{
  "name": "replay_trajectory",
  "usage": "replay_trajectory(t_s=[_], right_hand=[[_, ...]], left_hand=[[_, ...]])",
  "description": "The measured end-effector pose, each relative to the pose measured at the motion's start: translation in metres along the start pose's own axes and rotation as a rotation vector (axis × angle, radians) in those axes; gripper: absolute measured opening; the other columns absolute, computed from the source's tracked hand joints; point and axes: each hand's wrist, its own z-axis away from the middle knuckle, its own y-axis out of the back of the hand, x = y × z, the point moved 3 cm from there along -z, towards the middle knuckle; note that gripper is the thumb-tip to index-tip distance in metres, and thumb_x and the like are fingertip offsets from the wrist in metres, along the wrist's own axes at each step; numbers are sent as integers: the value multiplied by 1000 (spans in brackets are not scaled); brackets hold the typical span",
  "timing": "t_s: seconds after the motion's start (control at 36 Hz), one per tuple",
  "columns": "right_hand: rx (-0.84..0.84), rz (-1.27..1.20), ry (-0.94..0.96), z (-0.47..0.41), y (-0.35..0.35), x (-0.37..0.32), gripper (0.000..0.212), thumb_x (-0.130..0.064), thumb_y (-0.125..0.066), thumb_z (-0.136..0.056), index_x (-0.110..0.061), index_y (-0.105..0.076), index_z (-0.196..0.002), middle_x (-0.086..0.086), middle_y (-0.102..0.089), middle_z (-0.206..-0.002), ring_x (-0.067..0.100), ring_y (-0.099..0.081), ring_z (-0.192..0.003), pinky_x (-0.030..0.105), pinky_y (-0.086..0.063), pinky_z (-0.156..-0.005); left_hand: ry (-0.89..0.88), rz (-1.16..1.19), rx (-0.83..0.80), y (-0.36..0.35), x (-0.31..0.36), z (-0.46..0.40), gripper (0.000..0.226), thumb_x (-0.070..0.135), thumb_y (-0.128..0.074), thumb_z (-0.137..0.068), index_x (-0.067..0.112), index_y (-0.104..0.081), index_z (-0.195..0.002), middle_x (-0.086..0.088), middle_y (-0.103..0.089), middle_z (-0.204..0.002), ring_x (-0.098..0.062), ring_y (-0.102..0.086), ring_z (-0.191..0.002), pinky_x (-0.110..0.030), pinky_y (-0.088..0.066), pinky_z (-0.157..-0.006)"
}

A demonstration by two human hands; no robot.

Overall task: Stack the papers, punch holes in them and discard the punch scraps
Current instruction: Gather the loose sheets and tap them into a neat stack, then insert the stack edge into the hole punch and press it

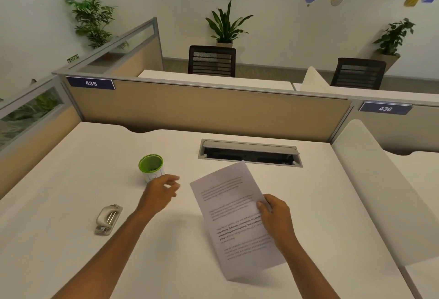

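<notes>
Printed white papers (234, 215) are lifted off the white desk (71, 251), tilted, with my right hand (275, 215) pinching their right edge. My left hand (159, 194) hovers over the desk left of the papers, fingers apart and holding nothing, slightly blurred. Just behind it stands a small green-rimmed cup (151, 167) with small bits inside. A metal hole punch (108, 219) lies on the desk further left, apart from both hands.
An open cable tray slot (249, 153) is set in the desk behind the papers. A beige partition (202, 111) closes the desk's far side and a white divider (380, 191) its right side. Chairs and plants stand beyond.
</notes>
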Motion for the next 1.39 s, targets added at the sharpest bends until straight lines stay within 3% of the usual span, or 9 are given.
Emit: replay_trajectory(t_s=[0.06, 0.11, 0.25, 0.36, 0.56, 0.72, 0.83, 1.06, 1.39], right_hand=[[18, -37, -57, -2, -4, 6, 13, -21, -60, -103, -21, -70, -94, -6, -75, -87, 13, -72, -70, 22, -54, -59], [39, -76, -115, -4, -7, 12, 17, -16, -60, -102, -16, -69, -88, -3, -74, -81, 12, -70, -66, 16, -48, -53], [55, -192, -277, -10, -20, 28, 17, -12, -60, -100, -4, -71, -89, 9, -76, -83, 30, -74, -75, 34, -58, -61], [66, -266, -386, -13, -32, 38, 14, -8, -62, -97, -7, -74, -91, 9, -78, -89, 31, -76, -84, 36, -60, -68], [58, -329, -510, -6, -49, 50, 17, -3, -62, -95, -11, -75, -87, 12, -79, -92, 33, -76, -85, 38, -64, -73], [58, -332, -571, 2, -58, 53, 18, -1, -61, -95, -9, -76, -90, 9, -79, -89, 30, -77, -80, 29, -59, -59], [62, -299, -580, 4, -60, 55, 15, -1, -62, -95, -5, -76, -91, 9, -78, -88, 23, -74, -73, 23, -54, -52], [23, -286, -582, 8, -63, 57, 15, -1, -62, -94, -6, -76, -90, 9, -79, -88, 25, -75, -75, 25, -56, -56], [-43, -309, -589, 25, -60, 66, 15, -3, -63, -94, -7, -77, -88, 8, -81, -87, 27, -78, -77, 33, -61, -61]], left_hand=[[115, 21, 143, 19, -29, 2, 13, 7, -72, -97, 18, -78, -100, -12, -79, -102, -38, -78, -81, -28, -57, -67], [198, -61, 247, 40, -56, 5, 12, 11, -70, -97, 16, -80, -101, -13, -80, -108, -36, -78, -91, -39, -62, -82], [258, -276, 394, 89, -104, 16, 21, 8, -63, -100, 11, -79, -113, -19, -74, -125, -42, -70, -110, -48, -55, -94], [382, -417, 414, 116, -136, 15, 28, 15, -64, -99, 11, -75, -124, -25, -63, -138, -50, -54, -129, -62, -48, -105], [550, -463, 285, 135, -173, 4, 43, 23, -47, -106, 7, -65, -142, -36, -58, -138, -55, -50, -131, -60, -46, -107], [512, -391, 257, 133, -174, 4, 41, 18, -44, -105, -5, -71, -126, -37, -67, -118, -53, -62, -110, -54, -54, -97], [437, -344, 216, 130, -159, 9, 58, 37, -40, -94, -7, -73, -115, -34, -70, -109, -49, -66, -100, -49, -54, -87], [403, -317, 83, 100, -148, 19, 26, 13, -53, -104, 3, -74, -115, -21, -73, -107, -34, -63, -91, -38, -47, -77], [362, -169, -115, 18, -120, 51, 30, 13, -58, -103, 7, -70, -130, -16, -70, -126, -34, -68, -115, -47, -57, -103]])
